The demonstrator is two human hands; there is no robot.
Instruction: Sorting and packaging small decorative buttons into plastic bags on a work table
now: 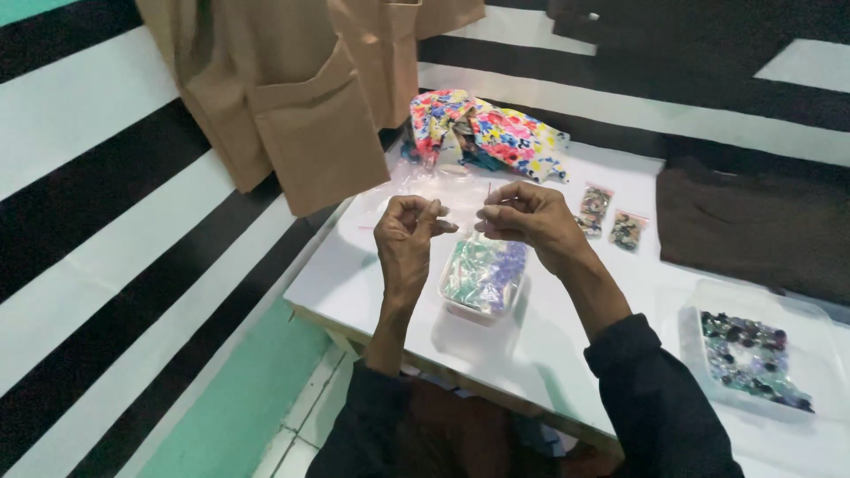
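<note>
**Two hands pinch a needle above a tub of small pieces**

At far left the wall runs in broad black and white stripes, with a mint-green band lower down. A tan coat [292, 97] of plain woven cloth hangs there, its square patch pocket facing out.

The left hand [409, 232] is raised with the wrist bent and the forearm upright, its dark sleeve pushed back. Its grip is closed, thumb and forefinger pinched together; whether a thread lies between them is too fine to tell. Just beside it the right hand [529, 221] is raised to the same height, fingers curled, its grip closed on a thin needle [489, 191] that stands nearly upright above the fingertips. The two hands almost touch.

Directly below them a clear plastic tub [482, 276] sits on the smooth white worktop [567, 345], filled with small green, white and purple pieces. Behind the hands lies a crumpled floral cloth [489, 133] in bright pink, yellow and blue. To its right lie two small clear bags [611, 218] of dark mixed pieces, side by side. Farther right a folded dark brown cloth [753, 226] rests at the back, and near the front a shallow clear tray [753, 358] holds dark, glossy round pieces.
</note>
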